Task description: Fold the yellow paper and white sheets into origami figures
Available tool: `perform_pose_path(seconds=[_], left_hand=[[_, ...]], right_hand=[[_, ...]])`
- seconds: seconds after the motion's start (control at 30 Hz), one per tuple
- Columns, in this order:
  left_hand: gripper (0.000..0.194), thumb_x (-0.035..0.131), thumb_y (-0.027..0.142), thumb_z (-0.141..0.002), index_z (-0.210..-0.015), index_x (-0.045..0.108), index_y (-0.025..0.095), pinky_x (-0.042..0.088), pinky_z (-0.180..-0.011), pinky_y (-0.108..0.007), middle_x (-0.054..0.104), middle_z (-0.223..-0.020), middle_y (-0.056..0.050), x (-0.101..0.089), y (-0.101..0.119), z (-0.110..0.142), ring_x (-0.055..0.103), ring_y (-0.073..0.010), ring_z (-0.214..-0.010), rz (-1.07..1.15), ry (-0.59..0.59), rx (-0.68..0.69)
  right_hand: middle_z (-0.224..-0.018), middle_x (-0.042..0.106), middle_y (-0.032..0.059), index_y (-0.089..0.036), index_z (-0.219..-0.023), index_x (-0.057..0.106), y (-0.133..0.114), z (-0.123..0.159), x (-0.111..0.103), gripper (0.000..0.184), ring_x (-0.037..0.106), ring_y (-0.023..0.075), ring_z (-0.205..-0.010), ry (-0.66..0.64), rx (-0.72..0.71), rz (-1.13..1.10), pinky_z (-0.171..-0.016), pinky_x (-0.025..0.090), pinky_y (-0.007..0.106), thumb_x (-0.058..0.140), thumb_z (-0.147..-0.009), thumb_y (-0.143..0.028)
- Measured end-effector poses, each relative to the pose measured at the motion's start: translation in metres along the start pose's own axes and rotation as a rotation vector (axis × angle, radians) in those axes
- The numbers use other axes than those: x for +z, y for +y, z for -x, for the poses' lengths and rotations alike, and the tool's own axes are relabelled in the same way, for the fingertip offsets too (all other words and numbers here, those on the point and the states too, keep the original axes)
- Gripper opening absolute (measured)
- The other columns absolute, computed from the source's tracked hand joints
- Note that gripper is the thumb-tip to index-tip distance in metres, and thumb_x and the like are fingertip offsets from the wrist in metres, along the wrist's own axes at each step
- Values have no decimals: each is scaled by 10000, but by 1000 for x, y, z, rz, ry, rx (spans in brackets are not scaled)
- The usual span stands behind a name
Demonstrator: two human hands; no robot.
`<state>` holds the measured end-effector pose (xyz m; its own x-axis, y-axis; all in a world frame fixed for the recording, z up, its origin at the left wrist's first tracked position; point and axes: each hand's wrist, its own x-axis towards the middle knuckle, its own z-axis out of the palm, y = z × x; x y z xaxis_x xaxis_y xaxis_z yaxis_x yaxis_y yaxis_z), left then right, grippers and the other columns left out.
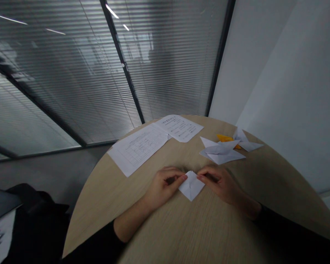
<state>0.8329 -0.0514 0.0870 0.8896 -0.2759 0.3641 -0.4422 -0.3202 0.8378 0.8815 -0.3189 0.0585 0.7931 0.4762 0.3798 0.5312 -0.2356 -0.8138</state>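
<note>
A small piece of white folded paper (pixel 191 187), diamond-shaped with a crease down its middle, is at the table's centre. Its upper left edge is pinched between thumb and fingers of my left hand (pixel 165 185). On the opposite side, my right hand (pixel 220 183) grips the upper right edge the same way. One corner of the paper points toward me. The fingertips behind the paper are partly hidden.
Beyond my right hand lie white folded paper figures (pixel 222 152) and a yellow one (pixel 224 138). Printed sheets (pixel 143 145) lie at the back left of the round wooden table (pixel 99 209). Glass panels with blinds (pixel 178 73) and a white wall (pixel 291 91) stand behind.
</note>
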Motion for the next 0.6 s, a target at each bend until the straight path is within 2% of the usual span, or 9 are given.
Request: perform_pose_path(seconds=[0.3, 0.6], left_hand=[[313, 749, 460, -1161, -1009, 901, 232, 584, -866, -379, 864, -968, -82, 0, 3, 0, 777, -240, -906, 11, 15, -14], [318, 753, 487, -1140, -1027, 897, 227, 573, -841, -360, 851, -980, -84, -3, -2, 0, 760, -234, -907, 46, 101, -74]], right_hand=[[-861, 851, 18, -302, -929, 824, -6, 1, 3, 196, 779, 243, -797, 90, -85, 27, -786, 610, 402, 768, -1107, -363], [-876, 834, 20, -305, -936, 804, 4, 3, 2, 184, 781, 254, -808, 225, -71, 50, -764, 632, 387, 752, -1105, -356]])
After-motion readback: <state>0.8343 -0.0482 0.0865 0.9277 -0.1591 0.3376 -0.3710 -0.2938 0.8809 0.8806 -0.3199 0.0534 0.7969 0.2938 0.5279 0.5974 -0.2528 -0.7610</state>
